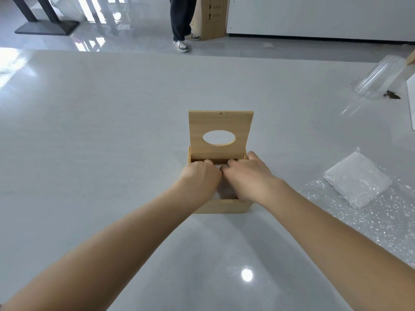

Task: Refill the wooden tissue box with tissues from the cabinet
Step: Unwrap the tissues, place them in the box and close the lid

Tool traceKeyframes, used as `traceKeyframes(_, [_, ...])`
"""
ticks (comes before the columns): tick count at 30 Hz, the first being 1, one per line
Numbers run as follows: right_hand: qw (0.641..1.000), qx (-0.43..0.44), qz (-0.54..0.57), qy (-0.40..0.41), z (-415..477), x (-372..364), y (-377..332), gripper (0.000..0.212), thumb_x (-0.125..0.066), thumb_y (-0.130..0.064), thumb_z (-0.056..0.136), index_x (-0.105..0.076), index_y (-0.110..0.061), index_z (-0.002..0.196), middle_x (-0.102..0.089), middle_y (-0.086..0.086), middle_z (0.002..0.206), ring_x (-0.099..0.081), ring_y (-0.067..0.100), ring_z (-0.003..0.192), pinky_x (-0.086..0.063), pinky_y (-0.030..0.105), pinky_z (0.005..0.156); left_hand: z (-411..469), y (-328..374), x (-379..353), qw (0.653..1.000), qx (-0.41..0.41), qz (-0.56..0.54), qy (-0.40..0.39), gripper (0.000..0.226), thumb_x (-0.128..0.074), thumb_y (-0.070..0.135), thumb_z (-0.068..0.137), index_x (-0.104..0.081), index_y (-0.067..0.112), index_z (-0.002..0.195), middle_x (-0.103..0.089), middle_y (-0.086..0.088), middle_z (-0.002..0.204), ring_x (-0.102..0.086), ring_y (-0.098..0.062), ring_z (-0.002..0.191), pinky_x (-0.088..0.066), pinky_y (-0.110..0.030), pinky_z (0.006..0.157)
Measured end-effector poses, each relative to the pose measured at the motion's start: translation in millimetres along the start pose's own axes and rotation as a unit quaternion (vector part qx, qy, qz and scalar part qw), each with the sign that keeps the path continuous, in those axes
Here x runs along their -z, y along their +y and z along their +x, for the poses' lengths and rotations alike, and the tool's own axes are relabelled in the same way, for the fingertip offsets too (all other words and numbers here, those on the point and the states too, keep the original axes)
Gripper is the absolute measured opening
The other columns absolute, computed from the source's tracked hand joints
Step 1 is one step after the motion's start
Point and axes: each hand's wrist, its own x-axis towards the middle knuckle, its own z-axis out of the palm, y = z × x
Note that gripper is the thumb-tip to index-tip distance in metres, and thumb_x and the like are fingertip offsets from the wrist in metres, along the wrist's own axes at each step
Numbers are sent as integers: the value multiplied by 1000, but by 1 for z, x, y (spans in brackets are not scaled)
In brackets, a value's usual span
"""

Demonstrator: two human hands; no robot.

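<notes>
The wooden tissue box point(222, 206) stands on the grey table point(89, 131), its hinged lid point(221, 122) with an oval hole raised upright at the back. Both hands are inside the open box, side by side. My left hand point(199, 176) has its fingers curled down into the box. My right hand point(249, 173) does the same, with its thumb on the box's right wall. A sliver of white tissue point(218, 167) shows between the knuckles; the hands hide the rest of the inside. What the fingers grip cannot be made out.
An empty clear plastic wrapper point(357, 178) lies on bubble wrap point(386, 221) right of the box. A clear plastic bottle point(379, 77) lies at the far right by some dark debris point(391, 95). A person's legs point(180, 21) and a cardboard carton point(213, 16) are beyond the table.
</notes>
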Motion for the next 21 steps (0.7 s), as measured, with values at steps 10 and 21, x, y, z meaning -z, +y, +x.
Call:
traceKeyframes(10, [1000,1,-6,5,-3,11,5,23,-47,3,78,-39,-15,67,-48,1,76,-50,22,72,-25,29,74,0,-1,-2,999,3,-32,-4,30,-44,0,93,-52,3,121,-51,-13,123,-55,-27,113,-47,-30,83])
traceKeyframes(21, [999,-13,30,-20,-1,-2,1,22,-47,-1,84,-56,-11,102,-58,8,107,-53,27,104,-30,32,71,0,-4,-9,999,-2,-26,27,30,-43,1,92,-52,5,121,-52,-12,122,-55,-26,111,-43,-28,74])
